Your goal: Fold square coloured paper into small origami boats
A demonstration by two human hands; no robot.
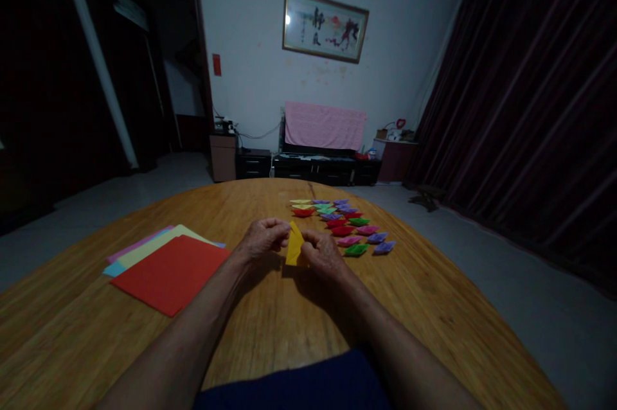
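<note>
Hands (263,238) (324,254) pinching yellow paper (294,244), folded boats (349,225) beyond, paper stack (168,265) left

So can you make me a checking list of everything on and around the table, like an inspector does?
Surface: round wooden table, bare wood near the hands.
Job's things: folded yellow paper held between both hands; stack of coloured paper sheets, red on top, to the left; rows of small folded paper shapes in many colours beyond the hands.
Clutter: nothing seen.
Grippers: left hand and right hand both pinch the yellow paper.
Cables: a wire hangs along the far wall.
Surroundings: dim room; framed picture on the wall, pink cloth over a low cabinet, dark curtain on the right.
</note>
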